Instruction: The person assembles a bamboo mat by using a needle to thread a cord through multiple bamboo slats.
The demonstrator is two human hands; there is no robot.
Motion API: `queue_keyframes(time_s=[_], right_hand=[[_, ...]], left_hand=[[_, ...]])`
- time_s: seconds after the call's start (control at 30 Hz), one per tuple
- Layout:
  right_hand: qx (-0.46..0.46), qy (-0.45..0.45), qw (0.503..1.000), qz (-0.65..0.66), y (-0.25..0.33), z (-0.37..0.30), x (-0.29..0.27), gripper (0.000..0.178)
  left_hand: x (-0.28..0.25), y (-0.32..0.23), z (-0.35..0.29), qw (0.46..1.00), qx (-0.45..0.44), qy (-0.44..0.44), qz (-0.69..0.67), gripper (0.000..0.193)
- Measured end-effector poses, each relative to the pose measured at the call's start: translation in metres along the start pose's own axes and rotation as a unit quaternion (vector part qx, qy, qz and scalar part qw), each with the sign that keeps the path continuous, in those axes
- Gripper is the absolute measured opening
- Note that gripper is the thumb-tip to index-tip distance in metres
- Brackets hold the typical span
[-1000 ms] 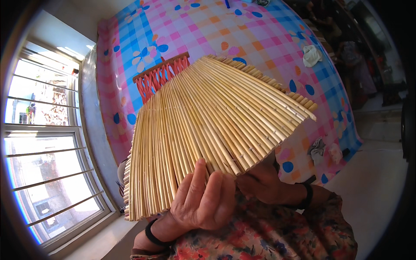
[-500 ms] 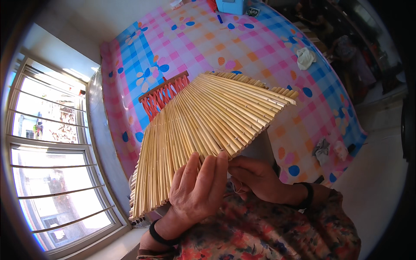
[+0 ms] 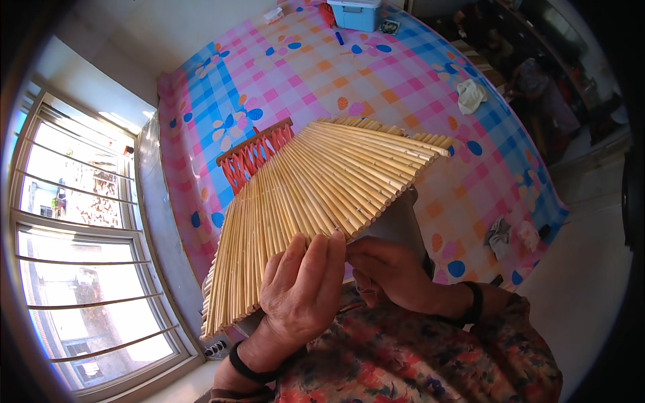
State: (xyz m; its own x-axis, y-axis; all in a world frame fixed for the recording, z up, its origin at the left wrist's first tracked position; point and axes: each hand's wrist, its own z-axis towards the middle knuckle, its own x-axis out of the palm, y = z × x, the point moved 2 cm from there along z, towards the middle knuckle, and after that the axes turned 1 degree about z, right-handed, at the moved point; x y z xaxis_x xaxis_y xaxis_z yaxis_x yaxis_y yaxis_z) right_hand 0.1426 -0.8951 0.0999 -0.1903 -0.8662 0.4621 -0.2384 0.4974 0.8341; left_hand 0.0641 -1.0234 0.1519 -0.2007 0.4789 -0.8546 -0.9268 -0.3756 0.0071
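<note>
Right hand (image 3: pixel 398 275) is out from under the stick mat (image 3: pixel 319 178) now, fingers curled (can't tell on what) at its near edge above the floral top (image 3: pixel 410 356), left hand (image 3: pixel 300 285) closed over that edge, so I'd keep it level.

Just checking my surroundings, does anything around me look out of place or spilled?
Slightly: a crumpled white cloth and a crumpled grey cloth lie loose on the right side of the checked sheet, seemingly dropped rather than folded. No spill shows.
</note>
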Motion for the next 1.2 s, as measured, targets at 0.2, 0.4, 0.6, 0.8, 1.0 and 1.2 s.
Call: queue_keyframes(time_s=[0.2,0.4,0.6,0.8,1.0,1.2], right_hand=[[-0.001,-0.008,1.000,-0.014,0.012,0.010,0.004,0.016],[0.064,-0.003,0.995,0.071,0.022,0.013,0.002,0.009],[0.072,0.005,0.982,0.173,0.015,0.022,0.001,0.014],[0.078,0.103,0.979,0.155,0.020,0.038,-0.014,0.024],[0.008,0.140,0.989,0.037,0.020,0.060,-0.018,0.038],[-0.027,0.129,0.989,-0.074,0.032,0.066,0.004,0.048]], left_hand=[[0.001,-0.001,-0.002,1.000,0.020,0.013,-0.008,0.035],[0.002,0.000,-0.001,0.999,0.028,0.018,-0.011,0.035],[0.007,-0.002,-0.001,0.999,0.018,0.046,-0.006,0.040],[-0.004,0.013,0.006,0.998,-0.012,0.063,0.005,0.046],[-0.015,0.043,0.024,0.999,-0.033,0.002,0.023,0.042],[-0.022,0.056,0.033,0.999,-0.039,-0.023,0.020,0.037]])
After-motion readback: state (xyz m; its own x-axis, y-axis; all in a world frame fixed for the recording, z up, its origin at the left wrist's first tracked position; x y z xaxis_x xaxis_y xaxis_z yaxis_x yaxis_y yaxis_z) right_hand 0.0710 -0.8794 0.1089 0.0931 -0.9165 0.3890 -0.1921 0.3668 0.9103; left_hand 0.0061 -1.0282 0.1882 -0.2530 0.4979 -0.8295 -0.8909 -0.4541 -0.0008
